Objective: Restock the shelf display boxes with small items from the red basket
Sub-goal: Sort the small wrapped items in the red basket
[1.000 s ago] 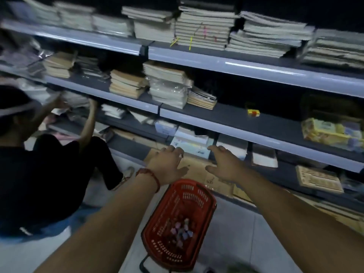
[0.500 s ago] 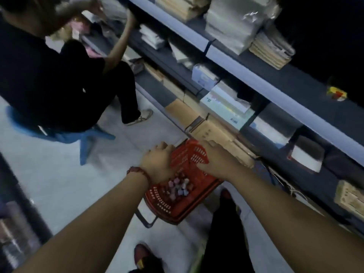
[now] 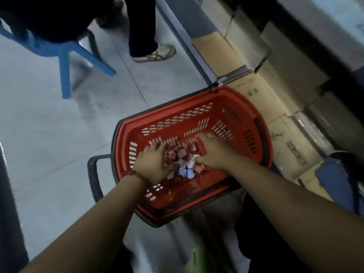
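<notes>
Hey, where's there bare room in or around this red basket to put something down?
Free: the far end of the red basket, between the small items and its slotted wall; the grey floor between basket and blue stool. Crowded: the basket's middle, where the left hand and right hand dig into the pile.

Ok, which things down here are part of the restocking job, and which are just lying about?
Part of the job:
- red basket
- small items piled in it
- left hand and right hand, both in the pile

Just lying about:
- blue stool
- cardboard boxes beside the basket
- another person's shoe
</notes>
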Demonstrator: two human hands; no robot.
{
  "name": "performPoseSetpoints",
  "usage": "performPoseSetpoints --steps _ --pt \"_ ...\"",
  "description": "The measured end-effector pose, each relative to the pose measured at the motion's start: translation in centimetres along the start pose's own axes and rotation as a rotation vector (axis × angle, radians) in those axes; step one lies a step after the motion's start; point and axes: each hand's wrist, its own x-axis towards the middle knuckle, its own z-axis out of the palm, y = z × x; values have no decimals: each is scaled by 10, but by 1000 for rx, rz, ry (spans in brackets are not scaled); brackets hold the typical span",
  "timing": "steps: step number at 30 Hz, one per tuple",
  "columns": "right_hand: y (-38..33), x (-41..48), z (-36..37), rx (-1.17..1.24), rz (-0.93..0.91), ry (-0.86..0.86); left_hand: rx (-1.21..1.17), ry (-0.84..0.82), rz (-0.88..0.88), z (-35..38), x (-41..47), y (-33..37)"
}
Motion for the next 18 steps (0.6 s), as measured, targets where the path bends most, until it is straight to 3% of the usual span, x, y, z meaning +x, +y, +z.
performPoseSetpoints --steps 4,10,18 --pt "15 14 33 -35 -50 51 28 36 -10 40 8 -3" --pt "8 -57 26 45 -119 250 -13 301 6 48 -61 13" --pt "3 -141 10 -49 -211 302 47 356 71 28 -127 46"
